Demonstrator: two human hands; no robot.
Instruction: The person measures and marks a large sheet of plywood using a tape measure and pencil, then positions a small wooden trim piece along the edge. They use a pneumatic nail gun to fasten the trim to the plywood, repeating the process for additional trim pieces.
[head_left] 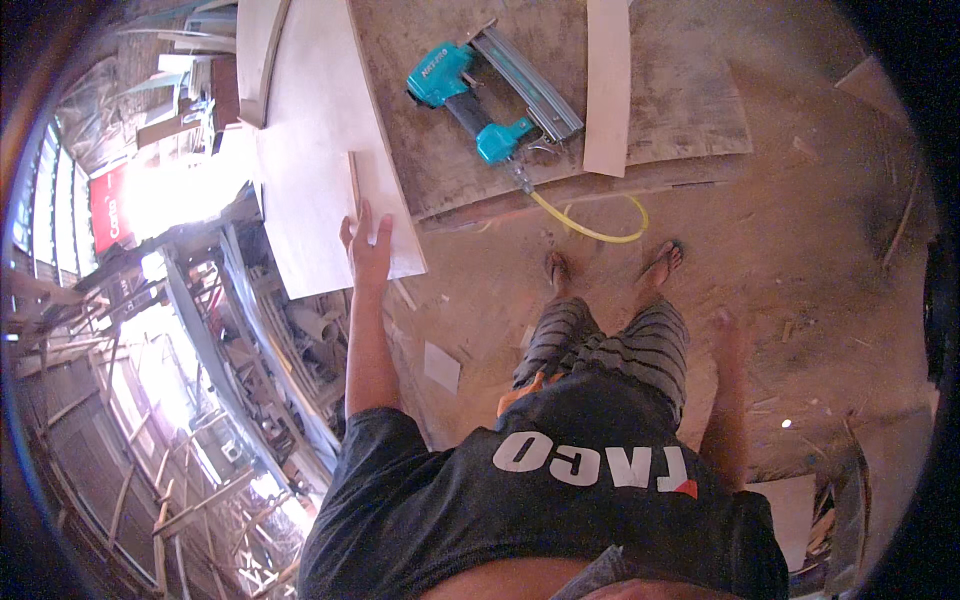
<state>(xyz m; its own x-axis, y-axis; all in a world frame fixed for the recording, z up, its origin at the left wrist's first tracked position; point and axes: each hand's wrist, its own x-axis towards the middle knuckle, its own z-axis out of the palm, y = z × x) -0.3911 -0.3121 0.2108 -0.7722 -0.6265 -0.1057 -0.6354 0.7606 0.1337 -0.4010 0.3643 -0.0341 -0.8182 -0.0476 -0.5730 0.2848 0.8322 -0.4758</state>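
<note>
My left hand (370, 248) reaches over a long pale board (315, 130), palm down, with its fingers spread. A thin wooden strip (353, 180) lies on this board, and its near end meets my fingertips; the thumb stands apart from it. My right hand (725, 325) hangs low beside my right leg, smeared by motion, so its fingers cannot be made out. Ahead of my feet, a teal nail gun (470, 100) with a grey magazine rests on a worn brown sheet (680, 100). A yellow air hose (600, 236) curls from its handle end.
Right of the nail gun lies a narrow pale plank (606, 90). A curved strip (263, 70) rests on the board's far left. Offcuts and long timber pieces (275, 340) are heaped at the left. A small pale scrap (441, 367) lies on the dusty floor (800, 270).
</note>
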